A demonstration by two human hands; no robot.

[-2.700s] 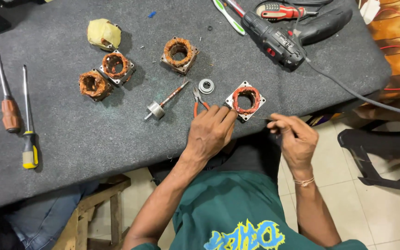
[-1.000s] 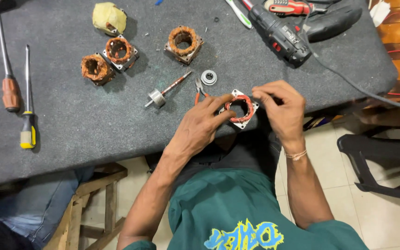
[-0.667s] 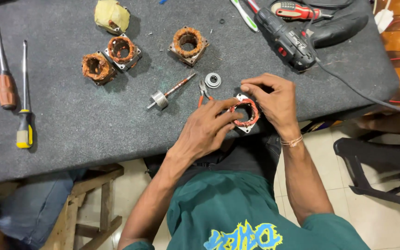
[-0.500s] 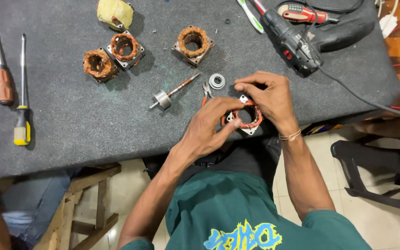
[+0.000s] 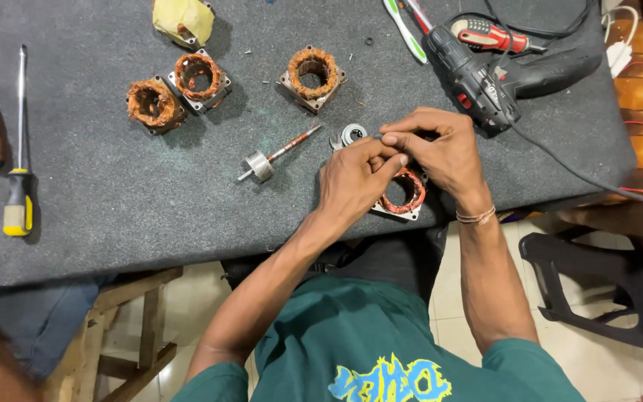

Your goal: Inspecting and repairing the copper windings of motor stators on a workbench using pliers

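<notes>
A square metal motor stator with copper windings (image 5: 403, 193) lies near the front edge of the dark grey table (image 5: 113, 186). My left hand (image 5: 355, 179) rests on its left side, thumb and forefinger pinched together above it. My right hand (image 5: 440, 152) arches over its far side, fingertips meeting those of the left. Whatever small part sits between the fingertips is too small to make out. A small round bearing (image 5: 351, 134) lies just beyond my hands, partly hidden. A rotor shaft with a metal disc (image 5: 273, 155) lies to the left.
Three more copper-wound stators (image 5: 311, 74) (image 5: 199, 78) (image 5: 154, 104) and a yellow wrapped lump (image 5: 181, 18) sit farther back. Screwdrivers (image 5: 18, 149) lie at far left. A black power drill (image 5: 485, 78) with cable and a red tool (image 5: 489, 33) sit at the right. A black chair (image 5: 597, 275) stands beside me.
My right hand came from off the table's edge onto the stator and met the left hand's fingertips. The view has shifted, so objects appear lower and slightly to the right in the picture.
</notes>
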